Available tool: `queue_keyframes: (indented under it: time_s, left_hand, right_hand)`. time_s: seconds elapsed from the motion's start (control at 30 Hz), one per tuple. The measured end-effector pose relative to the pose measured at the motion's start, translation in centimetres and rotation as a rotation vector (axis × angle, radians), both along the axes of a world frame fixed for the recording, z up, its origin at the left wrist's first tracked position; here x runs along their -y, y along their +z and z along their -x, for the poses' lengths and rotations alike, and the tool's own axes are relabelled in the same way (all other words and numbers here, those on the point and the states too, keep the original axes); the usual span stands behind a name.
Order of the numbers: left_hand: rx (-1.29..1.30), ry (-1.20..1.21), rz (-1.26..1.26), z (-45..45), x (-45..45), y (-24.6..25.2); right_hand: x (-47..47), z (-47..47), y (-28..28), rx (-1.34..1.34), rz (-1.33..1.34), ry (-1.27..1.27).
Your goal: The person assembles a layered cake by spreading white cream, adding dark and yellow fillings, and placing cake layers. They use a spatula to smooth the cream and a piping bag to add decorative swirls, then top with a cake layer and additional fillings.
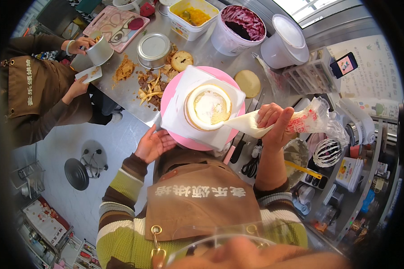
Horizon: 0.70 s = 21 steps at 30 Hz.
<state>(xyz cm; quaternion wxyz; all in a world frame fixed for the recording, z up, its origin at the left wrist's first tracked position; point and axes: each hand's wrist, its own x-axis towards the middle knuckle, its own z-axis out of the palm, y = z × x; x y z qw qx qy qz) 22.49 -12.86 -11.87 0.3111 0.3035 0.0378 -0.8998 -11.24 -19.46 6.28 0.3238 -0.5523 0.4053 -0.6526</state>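
My right hand (272, 126) is closed around a clear piping bag (250, 123) filled with white cream. The bag's tip meets the lower right edge of a round cake layer (190, 116), where a thick ring of white cream (207, 127) runs around the top. Inside the ring lie pale sponge and a patch of white. Beneath the cake are white paper sheets (178, 114) on a pink round turntable (202, 145). My left hand (155, 144), palm up with fingers apart, is beside the turntable's lower left edge and holds nothing.
Behind stand a tub of yellow filling (193, 16), a dark purple tub (239, 30) and a white lidded tub (284, 43). A sponge disc (247, 83), knife (237, 151) and scissors (250, 164) lie right; cake scraps (151, 87) left. A co-worker (47, 84) at far left holds a cake tin (100, 50).
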Motion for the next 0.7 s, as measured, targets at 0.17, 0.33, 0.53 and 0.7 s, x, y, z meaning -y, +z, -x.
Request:
queue_keyframes:
  time_s: [0.17, 0.33, 0.53, 0.7]
  left_hand:
    - [0.03, 0.302, 0.061, 0.0, 0.5, 0.4]
    - [0.019, 0.272, 0.097, -0.2, 0.5, -0.1]
    - [0.094, 0.344, 0.185, -0.6, 0.9, -0.6]
    - [-0.075, 0.182, 0.113, -0.7, 1.2, 0.0]
  right_hand:
    - [0.2, 0.0, 0.3, -0.016, 0.019, 0.003]
    - [0.1, 0.0, 0.6, -0.024, 0.035, 0.021]
    - [0.2, 0.0, 0.7, -0.052, 0.032, -0.013]
    - [0.2, 0.1, 0.9, -0.074, 0.032, -0.016]
